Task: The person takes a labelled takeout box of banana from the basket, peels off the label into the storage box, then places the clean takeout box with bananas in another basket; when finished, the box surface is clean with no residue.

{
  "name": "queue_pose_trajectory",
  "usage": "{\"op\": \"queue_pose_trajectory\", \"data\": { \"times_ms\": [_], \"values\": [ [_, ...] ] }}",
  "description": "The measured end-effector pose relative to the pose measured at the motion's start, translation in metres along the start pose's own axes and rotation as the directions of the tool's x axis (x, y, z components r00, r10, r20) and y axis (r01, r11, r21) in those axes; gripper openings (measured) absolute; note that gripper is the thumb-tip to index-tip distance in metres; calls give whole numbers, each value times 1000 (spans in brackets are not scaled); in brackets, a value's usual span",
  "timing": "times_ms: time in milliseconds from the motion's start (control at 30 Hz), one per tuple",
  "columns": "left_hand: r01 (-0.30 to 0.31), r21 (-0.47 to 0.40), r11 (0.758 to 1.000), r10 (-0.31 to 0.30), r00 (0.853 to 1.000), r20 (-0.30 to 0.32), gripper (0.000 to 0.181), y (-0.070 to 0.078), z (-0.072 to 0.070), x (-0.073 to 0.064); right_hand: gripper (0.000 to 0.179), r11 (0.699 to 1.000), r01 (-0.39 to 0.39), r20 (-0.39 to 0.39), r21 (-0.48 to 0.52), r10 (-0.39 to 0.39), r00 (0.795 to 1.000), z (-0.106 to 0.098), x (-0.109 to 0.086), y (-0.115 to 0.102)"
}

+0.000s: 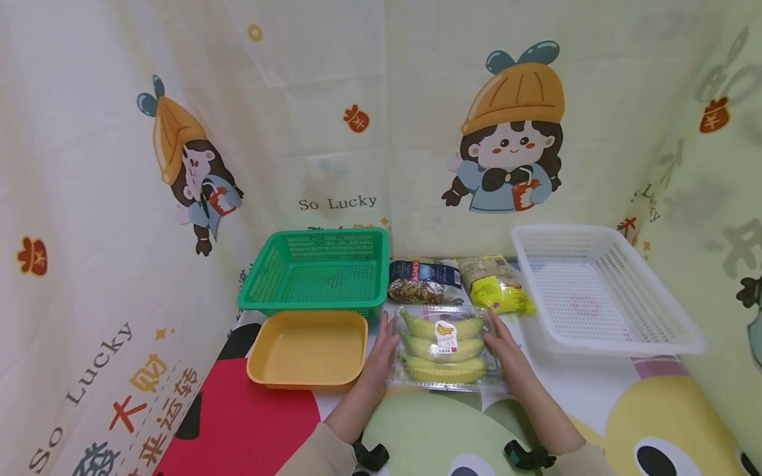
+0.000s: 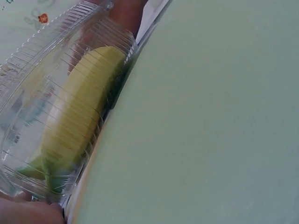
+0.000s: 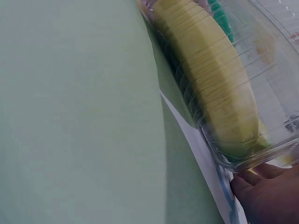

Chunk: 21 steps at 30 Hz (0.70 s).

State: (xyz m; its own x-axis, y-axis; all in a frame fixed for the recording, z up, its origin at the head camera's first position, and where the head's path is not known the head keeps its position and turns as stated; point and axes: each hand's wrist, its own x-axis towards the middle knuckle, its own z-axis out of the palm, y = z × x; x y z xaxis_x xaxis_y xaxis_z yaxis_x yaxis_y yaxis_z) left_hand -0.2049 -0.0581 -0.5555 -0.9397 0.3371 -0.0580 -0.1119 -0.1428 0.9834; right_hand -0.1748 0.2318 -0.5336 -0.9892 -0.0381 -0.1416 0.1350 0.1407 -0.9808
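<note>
A clear plastic box of bananas (image 1: 443,349) lies in front of me, with three yellow-green bananas under its lid and a white label on top. My left hand (image 1: 380,360) grips its left end, and my right hand (image 1: 506,350) holds the opposite end. The left wrist view shows the ribbed side of the box with one banana (image 2: 79,107) behind it, and part of my left hand (image 2: 28,212) at the stem end. In the right wrist view, the curled fingers of my right hand (image 3: 271,193) are against the box's corner, low over the printed cloth.
Left of the box is a yellow tray (image 1: 306,347), with a green basket (image 1: 256,291) behind it. Behind the box lie a dark-blue labelled bag (image 1: 425,281) and a yellow-and-clear bag (image 1: 494,284). A white basket (image 1: 625,347) stands at right. Printed curtains enclose the table.
</note>
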Motion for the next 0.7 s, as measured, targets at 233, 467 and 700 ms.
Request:
{"op": "queue_pose_trajectory", "data": {
  "times_ms": [233, 467, 700],
  "values": [
    [-55, 7, 998, 55, 998, 11, 59, -5, -1, 2, 68, 990, 49, -59, -134, -58, 997, -10, -5, -12],
    [-77, 9, 997, 77, 997, 14, 58, -4, -2, -1, 60, 911, 216, -121, -351, -272, 955, -19, -18, -42],
    [-88, 4, 996, 88, 996, 22, 58, -4, -2, -1, 33, 790, 377, -17, -483, -439, 898, -10, -18, -63]
  ]
}}
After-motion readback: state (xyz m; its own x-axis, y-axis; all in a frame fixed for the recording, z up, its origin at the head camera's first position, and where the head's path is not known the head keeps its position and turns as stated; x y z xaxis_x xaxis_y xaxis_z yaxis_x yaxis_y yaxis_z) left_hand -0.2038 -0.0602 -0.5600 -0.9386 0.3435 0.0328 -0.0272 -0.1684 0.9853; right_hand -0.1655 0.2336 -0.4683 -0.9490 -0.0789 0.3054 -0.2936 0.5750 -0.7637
